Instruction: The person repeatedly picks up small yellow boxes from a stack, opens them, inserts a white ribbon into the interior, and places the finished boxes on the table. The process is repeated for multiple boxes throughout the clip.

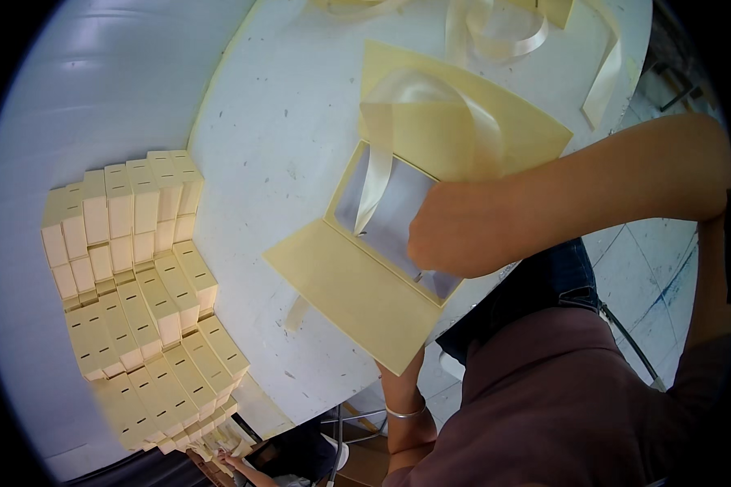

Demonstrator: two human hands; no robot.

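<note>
A pale yellow folding gift box (343, 188) lies open on the white round table (284, 105), its inside grey and its flaps spread flat. A cream ribbon (375, 166) loops from the far flap down into the box. My right hand (463, 231) is curled over the box's near right rim, gripping it. My left forearm (404, 394), wearing a thin bracelet, reaches up from below, and its hand is hidden under the near flap (357, 288).
Several small cream cartons (138, 284) are stacked in rows at the table's left edge. Loose cream ribbons (495, 28) lie at the far side. Another person's hand (235, 464) shows at the bottom. Tiled floor (642, 268) is on the right.
</note>
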